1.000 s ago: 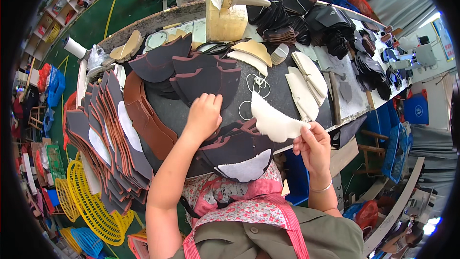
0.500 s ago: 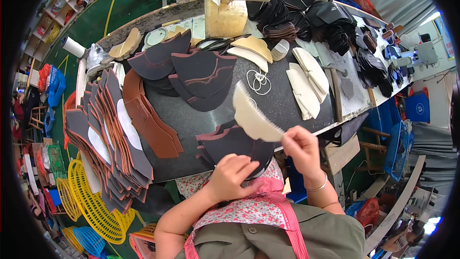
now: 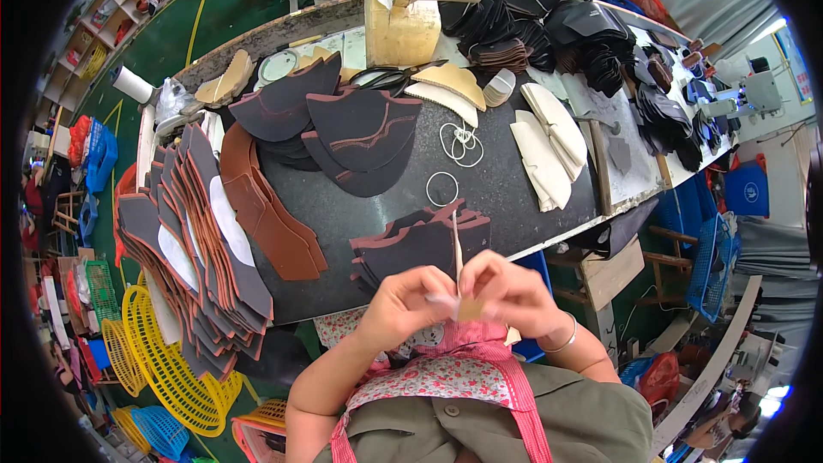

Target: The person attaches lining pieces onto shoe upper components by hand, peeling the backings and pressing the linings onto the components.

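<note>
Cream piece [image 3: 458, 250]: being held nearly edge-on between both hands, with its tip pointing away from the body, in front of the floral apron [image 3: 403, 379]. Pinching a pale blurred bit [image 3: 441, 301] with the left hand [image 3: 401, 309], thumb and fingertips drawn together. Gripping the cream piece with the right hand [image 3: 519, 293], fingers bent and nearly closed; blurring too much to tell the bit's link to the piece. Facing, just beyond, dark red-edged pieces [image 3: 403, 253] stacked on the black worktable [image 3: 347, 227]; seeing past them a white cord loop [image 3: 429, 189], with brown pieces [image 3: 274, 231] to the left.
</note>
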A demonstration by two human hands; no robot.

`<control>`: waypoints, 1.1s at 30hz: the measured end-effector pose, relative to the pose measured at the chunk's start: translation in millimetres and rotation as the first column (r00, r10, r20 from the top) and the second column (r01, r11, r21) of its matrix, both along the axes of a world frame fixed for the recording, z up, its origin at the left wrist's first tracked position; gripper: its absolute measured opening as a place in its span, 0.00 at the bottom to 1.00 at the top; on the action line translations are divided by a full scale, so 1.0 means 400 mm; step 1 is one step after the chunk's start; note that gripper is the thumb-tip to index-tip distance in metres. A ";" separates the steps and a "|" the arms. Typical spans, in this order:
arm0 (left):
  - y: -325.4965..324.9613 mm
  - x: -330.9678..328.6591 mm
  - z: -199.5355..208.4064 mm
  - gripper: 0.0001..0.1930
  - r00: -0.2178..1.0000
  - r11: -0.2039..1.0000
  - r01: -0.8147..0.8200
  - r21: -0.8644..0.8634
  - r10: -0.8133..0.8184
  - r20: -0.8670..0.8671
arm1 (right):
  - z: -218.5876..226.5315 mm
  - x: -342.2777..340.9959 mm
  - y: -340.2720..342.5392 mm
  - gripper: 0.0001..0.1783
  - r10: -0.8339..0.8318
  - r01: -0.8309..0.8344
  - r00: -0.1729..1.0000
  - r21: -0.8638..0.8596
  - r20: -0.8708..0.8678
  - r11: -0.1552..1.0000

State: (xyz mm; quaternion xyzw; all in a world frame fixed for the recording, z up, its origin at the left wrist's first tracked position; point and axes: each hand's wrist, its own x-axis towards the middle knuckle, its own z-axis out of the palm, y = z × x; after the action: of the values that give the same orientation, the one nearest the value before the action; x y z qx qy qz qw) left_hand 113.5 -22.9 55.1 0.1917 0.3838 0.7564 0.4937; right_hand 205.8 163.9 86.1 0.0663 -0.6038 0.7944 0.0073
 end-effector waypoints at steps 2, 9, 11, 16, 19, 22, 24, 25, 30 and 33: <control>0.002 -0.001 0.000 0.01 0.976 0.995 -0.087 0.054 0.075 0.206 | -0.028 -0.001 -0.006 0.06 -0.094 0.168 0.979 -0.446 0.183 0.879; -0.014 -0.015 0.003 0.11 0.932 0.968 -0.143 0.209 0.061 0.356 | -0.077 0.024 0.046 0.08 -0.147 0.205 0.957 -0.227 0.249 0.952; -0.036 -0.033 -0.001 0.14 0.955 0.974 -0.169 0.152 0.124 0.271 | -0.054 0.028 0.086 0.11 -0.187 0.061 0.935 0.382 0.301 0.922; -0.032 -0.015 0.018 0.33 0.979 0.994 -0.048 -0.101 0.027 -0.201 | -0.025 0.022 0.134 0.29 0.207 -0.073 0.976 0.790 -0.069 0.608; 0.004 -0.001 0.008 0.30 0.716 0.995 0.013 -0.098 -0.078 -0.694 | 0.012 0.008 0.060 0.25 0.123 -0.160 0.987 0.570 0.104 0.806; -0.007 -0.001 0.026 0.23 0.776 0.975 -0.085 -0.204 -0.063 -0.628 | -0.003 -0.011 0.025 0.13 -0.006 -0.055 0.995 0.615 0.097 0.787; -0.023 -0.026 0.045 0.24 0.736 0.911 -0.277 -0.305 -0.003 -0.677 | -0.020 -0.020 0.010 0.11 -0.273 0.131 0.955 0.665 0.113 0.735; -0.040 -0.039 0.036 0.20 0.714 0.849 -0.345 -0.400 -0.040 -0.699 | -0.049 -0.015 0.015 0.11 -0.337 0.158 0.922 0.614 0.188 0.774; -0.103 -0.049 -0.062 0.13 0.809 0.728 -0.503 -0.465 0.208 -0.550 | -0.102 -0.038 -0.029 0.11 -0.301 0.239 0.953 0.692 -0.033 0.681; -0.095 -0.050 -0.067 0.11 0.776 0.702 -0.549 -0.454 0.225 -0.589 | -0.128 -0.034 -0.040 0.11 -0.294 0.263 0.950 0.779 -0.106 0.569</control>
State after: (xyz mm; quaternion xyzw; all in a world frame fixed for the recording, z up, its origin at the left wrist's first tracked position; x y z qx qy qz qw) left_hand 93.7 -61.1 28.4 0.1209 0.7485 0.6076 0.2365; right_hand 192.4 147.9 35.0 -0.0472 -0.8921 0.4399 0.0917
